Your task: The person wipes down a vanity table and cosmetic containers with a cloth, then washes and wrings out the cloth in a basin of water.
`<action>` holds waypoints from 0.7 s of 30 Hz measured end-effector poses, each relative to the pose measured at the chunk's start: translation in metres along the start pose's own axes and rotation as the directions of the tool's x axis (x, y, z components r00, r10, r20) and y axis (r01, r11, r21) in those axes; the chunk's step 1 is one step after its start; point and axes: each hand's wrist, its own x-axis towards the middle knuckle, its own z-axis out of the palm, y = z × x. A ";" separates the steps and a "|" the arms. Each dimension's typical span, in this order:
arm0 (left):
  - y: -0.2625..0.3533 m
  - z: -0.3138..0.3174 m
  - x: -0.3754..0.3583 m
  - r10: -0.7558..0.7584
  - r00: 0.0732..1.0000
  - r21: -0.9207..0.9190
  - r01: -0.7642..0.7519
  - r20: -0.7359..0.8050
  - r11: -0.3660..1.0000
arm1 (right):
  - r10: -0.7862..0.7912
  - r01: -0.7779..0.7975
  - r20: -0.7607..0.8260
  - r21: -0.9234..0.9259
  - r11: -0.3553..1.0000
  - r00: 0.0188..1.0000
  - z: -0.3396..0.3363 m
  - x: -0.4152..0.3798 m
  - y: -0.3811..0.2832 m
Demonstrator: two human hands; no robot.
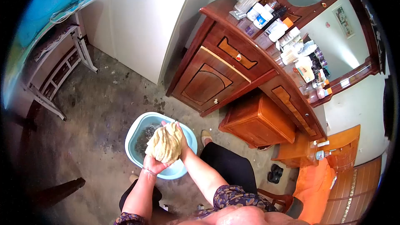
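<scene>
A bunched, pale yellow cloth point(165, 143) is held above a light blue basin point(131, 150) that has water in its left part. My left hand point(154, 165) grips the cloth from its lower left side. On the cloth's right side is my right hand point(182, 139), its fingers partly hidden behind the folds. The basin stands on the floor between my feet.
A wooden dresser point(225, 62) with a mirror and many bottles stands at the upper right, a brown stool point(258, 118) below it. Black sandals point(275, 173) lie on the floor point(96, 129). A metal-framed table point(62, 75) is at the upper left.
</scene>
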 end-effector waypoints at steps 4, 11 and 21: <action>-0.001 -0.021 0.001 -0.057 0.996 0.220 0.071 -0.070 0.973 | 0.177 -0.212 -0.165 -0.227 0.951 0.970 -0.014 0.008 -0.021; 0.003 -0.035 0.026 0.308 0.900 0.819 0.086 -0.308 0.567 | -0.104 -0.303 -0.367 -0.872 0.384 0.924 -0.007 0.032 -0.014; -0.005 -0.077 0.056 0.467 0.883 0.883 0.185 0.042 -0.431 | -0.378 -0.470 -0.306 -0.732 -0.493 0.874 0.033 0.034 0.013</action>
